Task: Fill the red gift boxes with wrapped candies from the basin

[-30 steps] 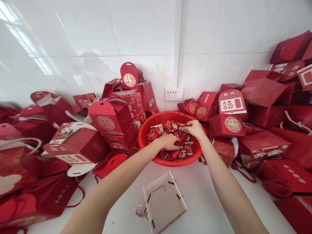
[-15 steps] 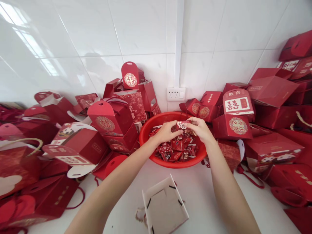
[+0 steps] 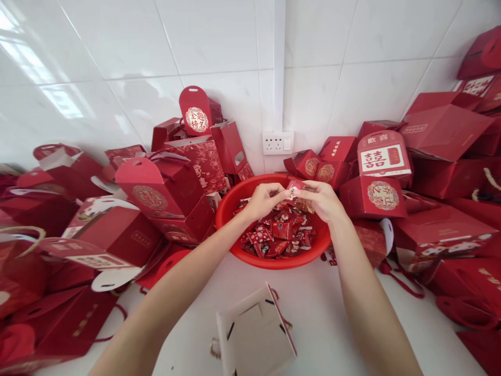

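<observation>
Both hands meet over a red plastic basin (image 3: 274,265) heaped with red-wrapped candies (image 3: 281,230). Between my fingertips is a small red candy packet (image 3: 293,191) with a pale printed patch. My left hand (image 3: 266,200) pinches its left side, thumb and fingers closed. From the right, my right hand (image 3: 321,200) grips the same packet with thumb and fingertips. Nearer to me, between my forearms, stands a box with its top open (image 3: 256,331); its pale inside and black corner slots show, and a twisted cord lies beside it.
Red gift boxes are piled at the left (image 3: 146,190) and the right (image 3: 381,196), close to my forearms. Behind the basin rises a white tiled wall with a socket plate (image 3: 278,142). The white tabletop (image 3: 313,297) shows around the open box.
The packet has turned and is now tilted more upright between my fingers. My hands stay together over the basin. The view has shifted slightly, mostly moving things leftward.
</observation>
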Demonstrator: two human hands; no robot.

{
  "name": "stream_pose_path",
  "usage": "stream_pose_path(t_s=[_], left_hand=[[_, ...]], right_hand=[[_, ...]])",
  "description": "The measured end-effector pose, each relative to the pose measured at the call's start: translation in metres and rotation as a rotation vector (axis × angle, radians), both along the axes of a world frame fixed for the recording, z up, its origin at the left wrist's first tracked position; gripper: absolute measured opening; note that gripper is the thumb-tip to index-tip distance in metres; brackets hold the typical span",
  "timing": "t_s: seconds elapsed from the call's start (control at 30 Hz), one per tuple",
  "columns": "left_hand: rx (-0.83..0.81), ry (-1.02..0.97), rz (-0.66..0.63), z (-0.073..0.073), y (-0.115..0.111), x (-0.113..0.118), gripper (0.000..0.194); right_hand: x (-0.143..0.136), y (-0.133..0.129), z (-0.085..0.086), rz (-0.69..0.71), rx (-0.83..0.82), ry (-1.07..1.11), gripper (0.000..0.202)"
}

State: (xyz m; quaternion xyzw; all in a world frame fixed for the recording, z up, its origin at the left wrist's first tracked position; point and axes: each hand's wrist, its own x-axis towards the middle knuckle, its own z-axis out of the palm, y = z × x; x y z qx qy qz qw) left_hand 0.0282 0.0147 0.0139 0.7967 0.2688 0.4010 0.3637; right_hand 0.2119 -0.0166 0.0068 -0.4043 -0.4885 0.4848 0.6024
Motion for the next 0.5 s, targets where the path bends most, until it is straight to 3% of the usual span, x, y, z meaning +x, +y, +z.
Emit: stream_pose_path(t_s=[0.23, 0.37, 0.5], left_hand=[[-0.020, 0.038, -0.002, 0.010, 0.018, 0.014, 0.042], [0.095, 0.372, 0.270, 0.017, 0.042, 0.007, 0.028], [0.042, 0.672, 0.554, 0.012, 0.060, -0.008, 0.026]], right_hand=[[0.002, 0.007, 0.000, -0.185, 0.046, 0.166, 0.029], [0.004, 0.010, -0.001, -0.286, 0.055, 0.194, 0.027], [0.003, 0.012, -0.002, -0.359, 0.065, 0.191, 0.028]])
